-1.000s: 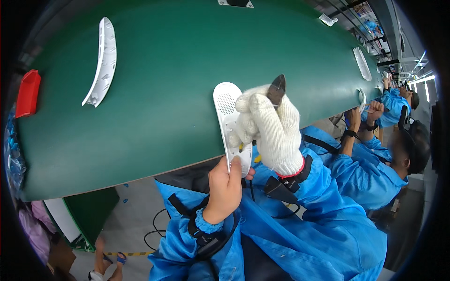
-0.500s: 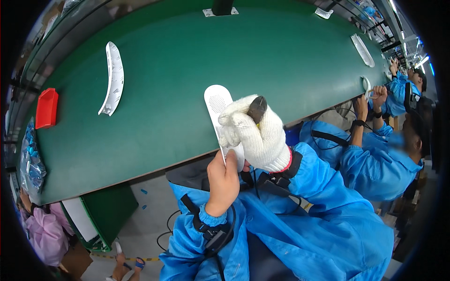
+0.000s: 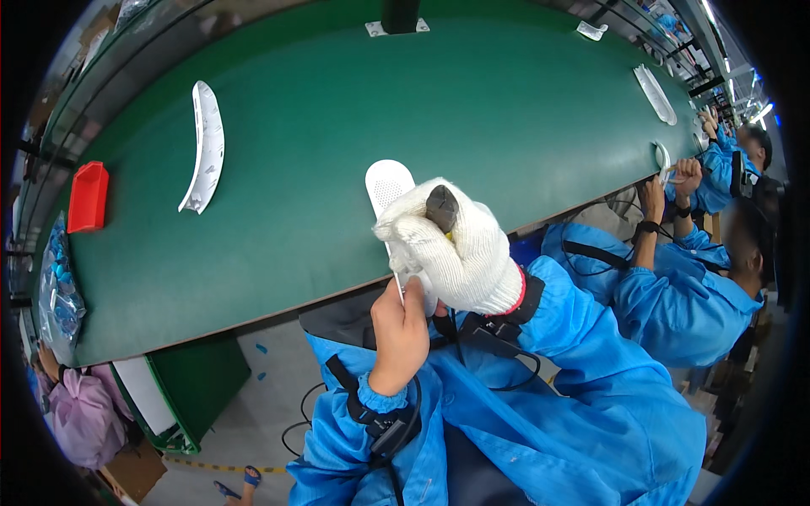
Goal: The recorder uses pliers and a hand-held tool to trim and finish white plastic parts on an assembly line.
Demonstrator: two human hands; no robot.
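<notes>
The head view shows the person's two hands over the near edge of a green table. The left hand is bare. Its fingers are closed around the low end of a long white plastic part. The rounded top of the part, with its patch of tiny holes, lies over the table. The right hand wears a white knit glove. It is wrapped tight around a small dark tool with a bit of yellow by it, and it presses against the part.

A second ago the part and both hands sat higher and more to the right. Now they are lower and nearer the person's body, and the gloved hand has turned so the dark tool points up. It looks like the person is working on a new spot along the part.

A red bin sits at the far left of the table. Below it is a clear bag of blue bits. Another curved white part lies alone on the table. A small white tag rests at the far edge. To the right, a co-worker in blue holds a white part too.
</notes>
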